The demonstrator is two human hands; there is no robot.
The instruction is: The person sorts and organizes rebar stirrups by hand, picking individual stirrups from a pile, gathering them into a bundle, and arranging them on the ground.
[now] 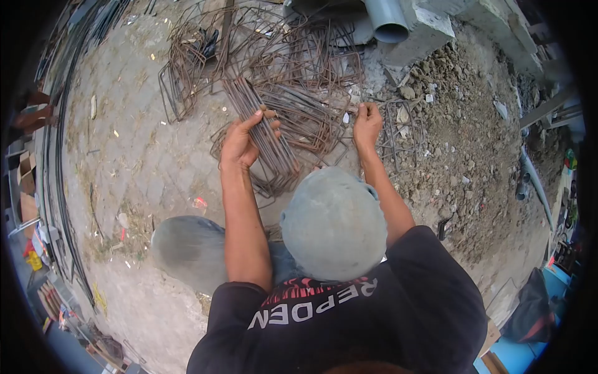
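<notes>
My left hand is closed around a bundle of rusty steel stirrups, thumb on top and fingertips showing on the far side. Beneath and beside the bundle lie more bent stirrups in a stack. To the right, my right hand is closed in a pinch, thumb against fingers, near the edge of the stack. What it pinches, if anything, is too small to make out. My two knees, a left knee and a right knee, are bent below the hands.
A tangle of wire frames spreads ahead. A grey pipe juts out beside a concrete block. Rubble and soil lie on the right. Long dark rods run along the left over paved ground.
</notes>
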